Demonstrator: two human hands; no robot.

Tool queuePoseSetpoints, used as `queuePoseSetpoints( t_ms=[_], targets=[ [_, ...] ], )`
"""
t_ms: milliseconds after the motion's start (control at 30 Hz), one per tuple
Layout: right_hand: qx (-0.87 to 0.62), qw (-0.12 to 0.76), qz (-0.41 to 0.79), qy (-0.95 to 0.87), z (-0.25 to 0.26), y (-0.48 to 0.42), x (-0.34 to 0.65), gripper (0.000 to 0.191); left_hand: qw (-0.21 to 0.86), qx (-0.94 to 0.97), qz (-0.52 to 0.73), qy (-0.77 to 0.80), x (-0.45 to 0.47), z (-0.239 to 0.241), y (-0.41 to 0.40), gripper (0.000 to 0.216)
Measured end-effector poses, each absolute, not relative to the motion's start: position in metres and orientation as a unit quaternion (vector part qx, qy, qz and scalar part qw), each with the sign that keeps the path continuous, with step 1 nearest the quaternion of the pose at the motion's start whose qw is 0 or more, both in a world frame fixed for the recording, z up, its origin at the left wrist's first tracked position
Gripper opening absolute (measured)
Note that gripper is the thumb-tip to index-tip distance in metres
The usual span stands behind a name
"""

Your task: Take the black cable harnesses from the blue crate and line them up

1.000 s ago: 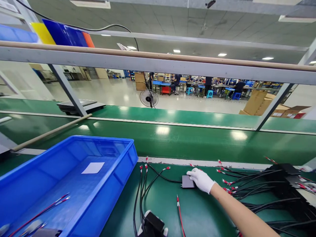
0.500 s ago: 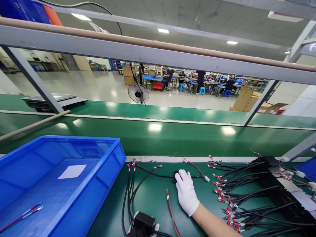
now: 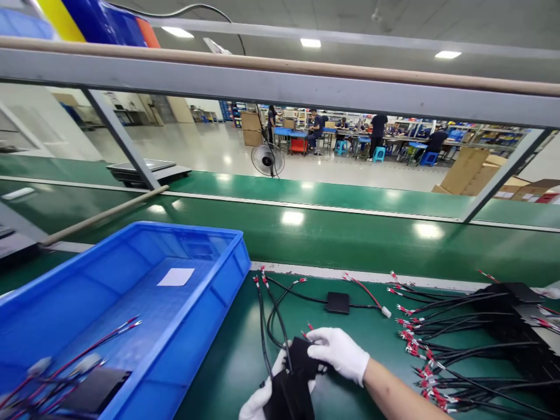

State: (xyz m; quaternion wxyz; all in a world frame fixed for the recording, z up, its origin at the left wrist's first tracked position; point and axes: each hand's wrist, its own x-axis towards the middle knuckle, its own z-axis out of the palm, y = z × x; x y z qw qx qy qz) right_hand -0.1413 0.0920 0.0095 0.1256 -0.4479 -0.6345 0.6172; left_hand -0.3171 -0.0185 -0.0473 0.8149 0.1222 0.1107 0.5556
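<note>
Green matting runs under my gloved hands, where my left hand (image 3: 262,396) cradles a black box (image 3: 294,385) from below (its leads trail toward the blue bin (image 3: 205,326)) and my right hand (image 3: 339,353) curls fingers over its top edge to steady it.

My right hand (image 3: 339,353) has left the small black box (image 3: 338,303), now lying bare beyond my fingers, and pulled back to join my left hand (image 3: 262,394) on the black module (image 3: 295,379).
</note>
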Motion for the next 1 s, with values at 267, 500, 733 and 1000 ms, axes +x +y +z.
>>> queuePoseSetpoints(
  t_ms=[267, 500, 733, 1000],
  targets=[
    [-0.463, 0.157, 0.563, -0.667, 0.035, 0.095, -0.120, 0.052, 0.789, 0.146, 0.596, 0.018, -0.308, -0.049, -0.028, 0.051],
    [-0.470, 0.156, 0.550, -0.673, 0.056, 0.108, -0.102, 0.049, 0.796, 0.098, 0.597, -0.008, -0.311, -0.046, -0.031, 0.050],
    [-0.495, 0.179, 0.515, -0.677, 0.062, 0.114, -0.092, 0.056, 0.796, 0.095, 0.595, -0.056, -0.318, -0.053, -0.031, 0.047],
    [-0.406, 0.224, 0.245, -0.851, 0.089, 0.077, -0.084, 0.038, 0.774, 0.019, 0.633, 0.012, -0.321, -0.066, -0.033, 0.035]
  ],
)
